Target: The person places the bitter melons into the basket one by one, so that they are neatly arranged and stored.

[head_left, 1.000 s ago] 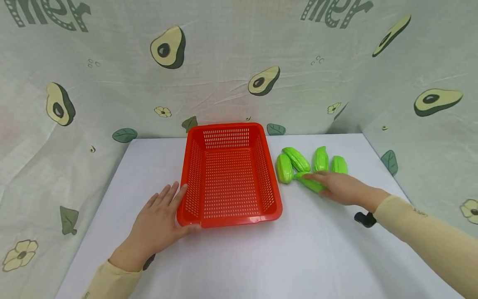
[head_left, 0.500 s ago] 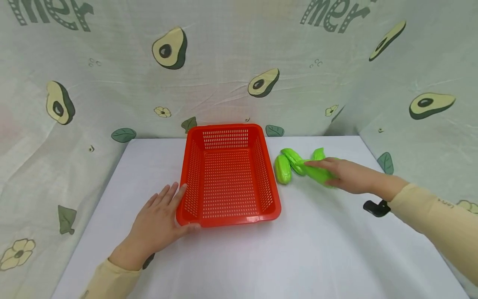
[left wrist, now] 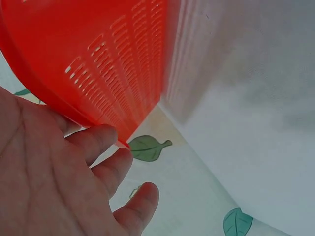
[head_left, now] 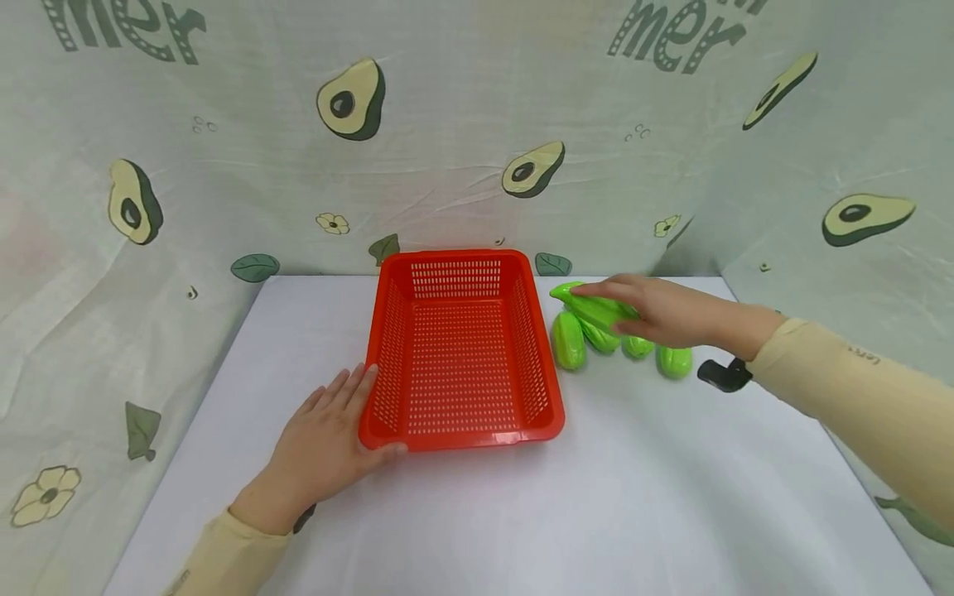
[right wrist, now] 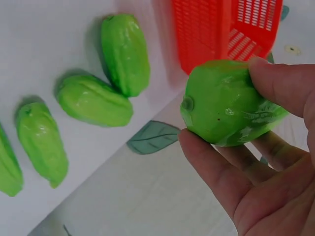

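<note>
My right hand [head_left: 663, 310] holds a glossy green star fruit [head_left: 596, 313] above the table, beyond the basket's right side. In the right wrist view, thumb and fingers grip this star fruit [right wrist: 221, 105] from both sides, its stubby round end facing the camera. Several more star fruits [head_left: 569, 341] lie below it on the table, partly covered by the held one. My left hand [head_left: 316, 439] rests at the front left corner of a red perforated basket [head_left: 477, 441], fingers straight along its rim. The left wrist view has those fingertips [left wrist: 142, 199] beside the basket's outer wall [left wrist: 113, 59].
A white table [head_left: 462, 530] bears the basket and the fruits. Cloth printed with avocados [head_left: 350, 99] rises behind it and along both sides. The nearest lying star fruit is close to the basket's right wall.
My right hand has lifted the star fruit off the table and moved it up and back, then leftward over the other fruits. The left hand stays at the basket's corner.
</note>
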`<move>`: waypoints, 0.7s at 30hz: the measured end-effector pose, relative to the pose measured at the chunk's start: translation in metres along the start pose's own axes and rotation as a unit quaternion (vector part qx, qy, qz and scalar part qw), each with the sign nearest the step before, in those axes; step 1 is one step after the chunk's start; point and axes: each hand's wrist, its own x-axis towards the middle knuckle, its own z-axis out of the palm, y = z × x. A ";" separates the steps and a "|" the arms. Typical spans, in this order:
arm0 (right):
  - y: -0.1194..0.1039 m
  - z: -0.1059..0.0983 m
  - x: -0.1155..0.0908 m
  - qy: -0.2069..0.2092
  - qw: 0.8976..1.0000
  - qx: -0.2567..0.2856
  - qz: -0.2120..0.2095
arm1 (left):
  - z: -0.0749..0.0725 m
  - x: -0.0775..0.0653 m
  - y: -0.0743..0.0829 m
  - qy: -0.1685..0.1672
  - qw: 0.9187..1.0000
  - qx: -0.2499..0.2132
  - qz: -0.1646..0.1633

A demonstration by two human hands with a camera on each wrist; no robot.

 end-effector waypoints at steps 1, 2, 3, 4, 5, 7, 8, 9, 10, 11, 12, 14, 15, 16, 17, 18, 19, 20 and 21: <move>-0.004 -0.003 0.007 -0.001 1.000 -0.003 -0.003 | 0.000 0.000 0.000 0.001 1.000 0.000 -0.001; -0.007 -0.005 0.014 -0.004 1.000 -0.005 -0.009 | 0.001 0.000 0.000 0.001 1.000 0.000 -0.002; -0.010 -0.008 0.022 -0.008 1.000 -0.008 -0.016 | 0.001 -0.001 0.000 0.002 1.000 0.001 -0.004; -0.014 -0.011 0.030 -0.012 1.000 -0.012 -0.022 | 0.001 -0.001 0.000 0.002 1.000 0.002 -0.006; -0.017 -0.014 0.039 -0.017 0.999 -0.017 -0.030 | 0.002 -0.001 0.000 0.003 1.000 0.001 -0.006; -0.024 -0.018 0.059 -0.027 0.998 -0.025 -0.048 | 0.003 -0.001 0.000 0.007 1.000 0.000 -0.007; -0.028 -0.019 0.071 -0.032 0.998 -0.029 -0.055 | 0.003 -0.001 0.000 0.008 1.000 0.001 -0.007; -0.032 -0.019 0.083 -0.037 0.997 -0.034 -0.059 | 0.004 -0.001 -0.001 0.009 1.000 0.002 -0.008; -0.036 -0.019 0.095 -0.044 0.996 -0.040 -0.061 | 0.004 -0.001 -0.001 0.011 1.000 0.003 -0.007; -0.040 -0.019 0.107 -0.050 0.996 -0.046 -0.063 | 0.005 -0.001 -0.002 0.013 1.000 0.002 -0.007; -0.044 -0.018 0.119 -0.059 0.995 -0.048 -0.063 | 0.005 -0.001 -0.003 0.014 1.000 0.004 -0.007; -0.051 -0.014 0.143 -0.078 0.993 -0.059 -0.060 | 0.006 -0.001 -0.003 0.015 1.000 0.008 -0.007; -0.055 -0.012 0.154 -0.088 0.992 -0.064 -0.060 | 0.006 0.000 -0.003 0.016 1.000 0.009 -0.008; -0.058 -0.009 0.164 -0.099 0.991 -0.068 -0.058 | 0.006 0.000 -0.003 0.016 1.000 0.009 -0.008; -0.060 -0.005 0.174 -0.109 0.990 -0.073 -0.057 | 0.006 0.000 -0.004 0.017 1.000 0.010 -0.008; -0.062 -0.001 0.183 -0.119 0.988 -0.076 -0.056 | 0.006 0.001 -0.003 0.018 1.000 0.010 -0.008; -0.063 0.003 0.192 -0.127 0.987 -0.081 -0.056 | 0.006 0.001 -0.003 0.019 1.000 0.010 -0.008; -0.064 0.008 0.200 -0.134 0.986 -0.084 -0.057 | 0.006 0.001 -0.003 0.021 1.000 0.009 -0.008; -0.066 0.012 0.207 -0.140 0.985 -0.084 -0.056 | 0.006 0.001 -0.004 0.022 1.000 0.012 -0.008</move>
